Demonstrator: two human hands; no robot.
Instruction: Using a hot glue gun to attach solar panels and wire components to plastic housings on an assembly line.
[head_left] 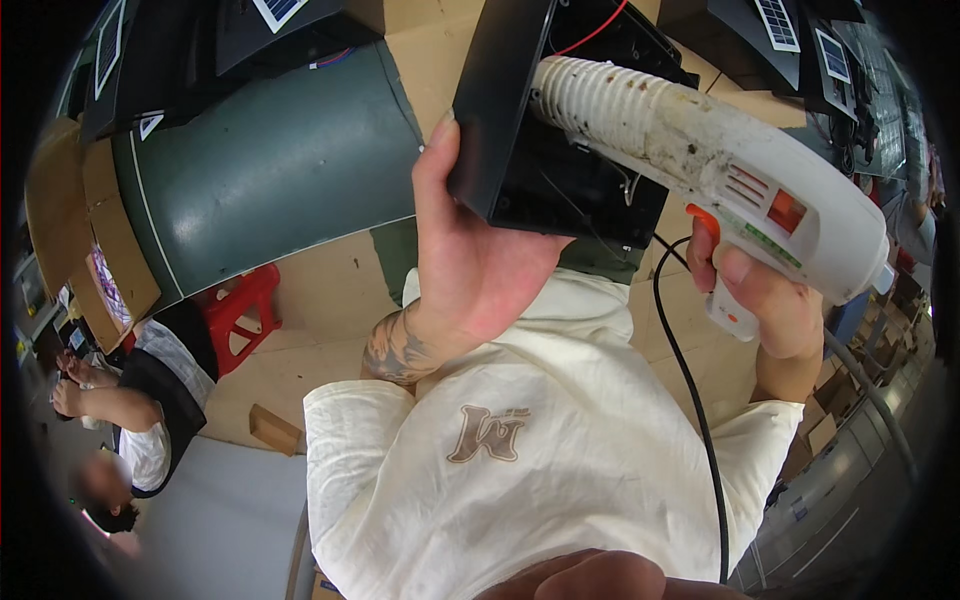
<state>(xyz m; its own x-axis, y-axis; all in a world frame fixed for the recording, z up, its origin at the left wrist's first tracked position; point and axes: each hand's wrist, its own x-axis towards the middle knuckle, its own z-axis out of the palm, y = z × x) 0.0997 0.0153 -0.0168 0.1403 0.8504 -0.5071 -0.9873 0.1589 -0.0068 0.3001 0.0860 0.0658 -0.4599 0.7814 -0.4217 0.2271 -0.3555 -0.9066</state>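
Note:
My left hand [470,260] is closed on a black open-sided plastic housing [490,120], thumb on its side wall and palm under its lower edge. The housing is tilted, and a red wire [595,28] runs inside it. In my right hand [775,295] is a white glue gun [800,170] with an orange trigger [704,219]; the fingers wrap round its handle. Its ribbed, stained nozzle [600,90] points into the housing's open side, and the very tip is hidden behind the wall. Thin strands show inside the housing, below the nozzle.
A black cable [680,390] hangs down past my shirt. Ahead left is a green-topped table [270,170]; black units with small solar panels [280,10] stand on both sides. To the left are a cardboard box [80,220], a red stool [245,320] and another person [160,410].

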